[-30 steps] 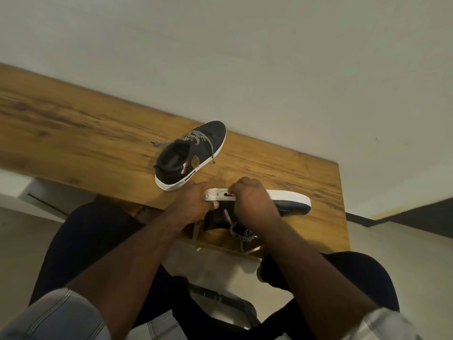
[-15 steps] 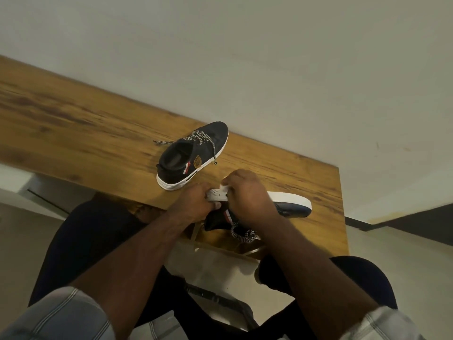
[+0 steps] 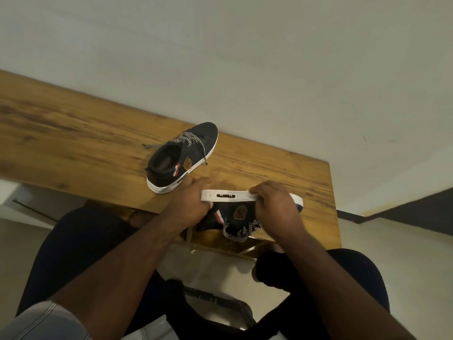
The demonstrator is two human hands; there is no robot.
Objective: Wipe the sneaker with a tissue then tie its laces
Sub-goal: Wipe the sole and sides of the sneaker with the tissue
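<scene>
Left hand: your left hand [image 3: 188, 204] grips the heel end of the sneaker [image 3: 235, 212].
Right hand: your right hand [image 3: 274, 204] presses a tissue [image 3: 253, 192] on its white sole.
Sneaker: tipped on its side at the desk's [image 3: 73, 133] near edge, laces [image 3: 240, 233] hanging.
Second sneaker [image 3: 182, 155]: upright toward the far edge.

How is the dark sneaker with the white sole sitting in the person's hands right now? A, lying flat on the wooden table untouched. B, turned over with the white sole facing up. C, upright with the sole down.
B: the held dark sneaker shows its white sole on top, laces dangling below, gripped by the left hand and right hand.
</scene>
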